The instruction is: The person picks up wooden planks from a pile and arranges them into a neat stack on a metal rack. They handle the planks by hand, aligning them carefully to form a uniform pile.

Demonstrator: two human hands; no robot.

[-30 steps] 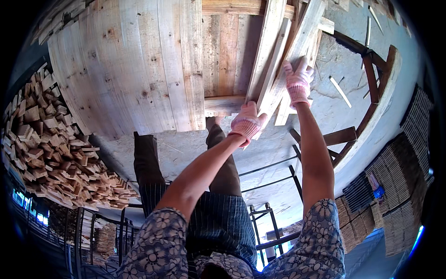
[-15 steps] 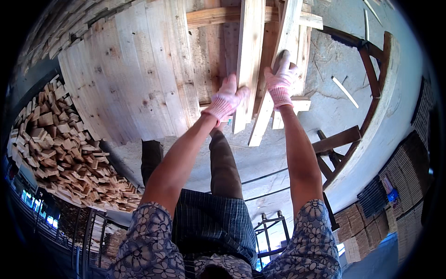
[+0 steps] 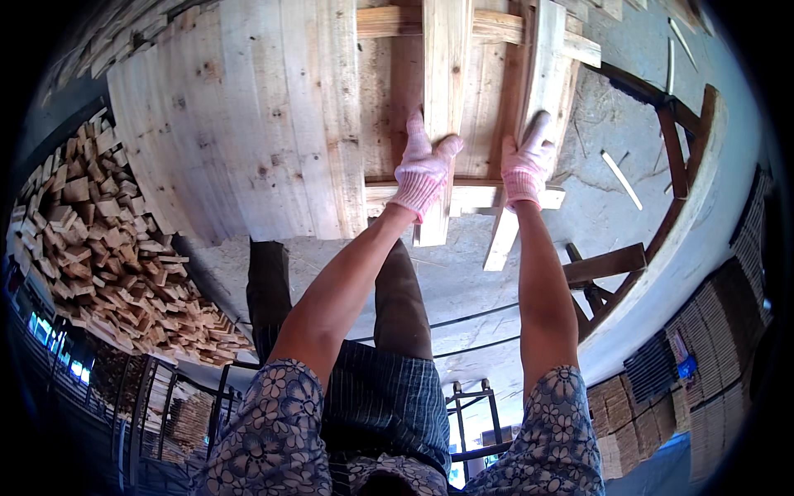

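Left hand (image 3: 424, 168): spread, on middle board (image 3: 447, 74)
Right hand (image 3: 528, 163): on right board (image 3: 542, 66), grip unclear
Looks done: left planks (image 3: 240, 124), edge to edge
Looks unfinished: boards across near rail (image 3: 480, 196), gaps between

A head-worn wide fisheye looks down on left hand (image 3: 425, 168) and right hand (image 3: 528, 165).

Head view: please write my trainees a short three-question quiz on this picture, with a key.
1. True or false: the left hand and the right hand both wear pinkish gloves.
2. The left hand is on: (a) the concrete floor; (b) a pale plank; (c) the dark curved frame.
3. What lies heaped at the picture's left?

Key: 1. True. 2. b. 3. Short wood pieces.
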